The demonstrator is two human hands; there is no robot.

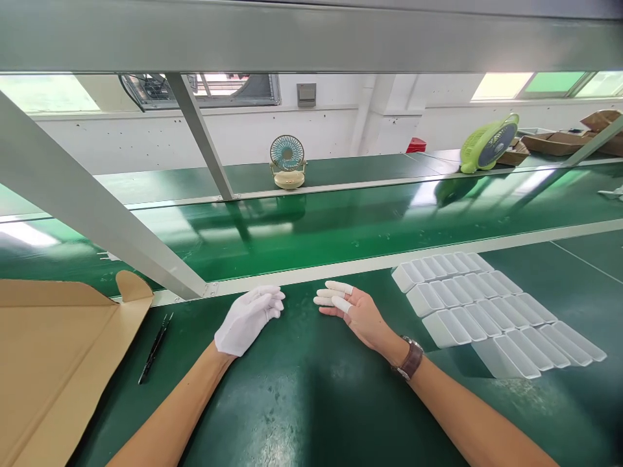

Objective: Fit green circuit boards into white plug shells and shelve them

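Note:
My left hand (pixel 247 318) wears a white glove and rests on the green table with its fingers stretched forward, holding nothing. My right hand (pixel 354 312) lies a short way to its right, palm turned inward, with white finger cots on several fingertips and a brown watch on the wrist. Its fingers are extended and hold nothing. The two hands are apart, fingertips pointing toward each other. A white plastic tray (pixel 491 311) with rows of long narrow compartments lies to the right of my right hand.
Black tweezers (pixel 155 347) lie left of my left hand, beside a flat cardboard sheet (pixel 53 363). A green conveyor belt (pixel 311 227) runs behind the table. A small teal fan (pixel 287 162) and a lime fan (pixel 488 144) stand beyond it. A slanted metal strut (pixel 97 214) crosses the left.

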